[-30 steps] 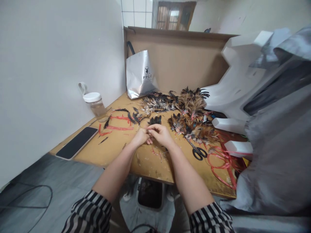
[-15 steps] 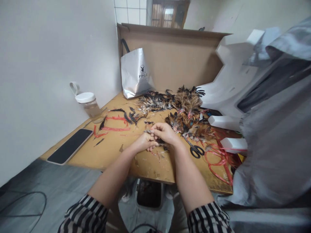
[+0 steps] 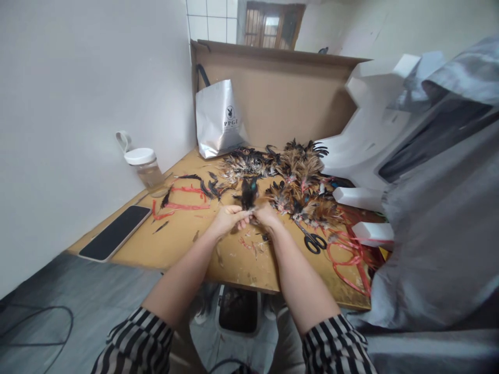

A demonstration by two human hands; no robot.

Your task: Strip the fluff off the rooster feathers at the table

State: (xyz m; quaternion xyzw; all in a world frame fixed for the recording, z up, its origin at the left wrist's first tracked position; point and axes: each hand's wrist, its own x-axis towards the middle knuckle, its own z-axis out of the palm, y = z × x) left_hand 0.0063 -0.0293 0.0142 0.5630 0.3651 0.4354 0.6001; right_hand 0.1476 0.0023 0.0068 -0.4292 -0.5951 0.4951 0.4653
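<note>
Feathers [image 3: 249,193], dark, glossy and fanned, are pointing away from us over the table [image 3: 237,272]. Our left hand [image 3: 228,219] is pinching their base; our right hand [image 3: 267,215] is working close beside, its grip too blurred to tell. We are apparently bunching; the next move is probably calling for light, even pressure. Crinkled red strips [image 3: 189,207] are lying leftward.

A smooth pale wall [image 3: 86,104] rises along the left of the yellowish worktop [image 3: 171,244], with a brown cardboard panel [image 3: 280,98] standing across its back. Beyond are white tiles [image 3: 212,26] and a brown-framed window [image 3: 253,26] (one part of it bright). Grey, streaked flooring [image 3: 113,296] lies below.
</note>
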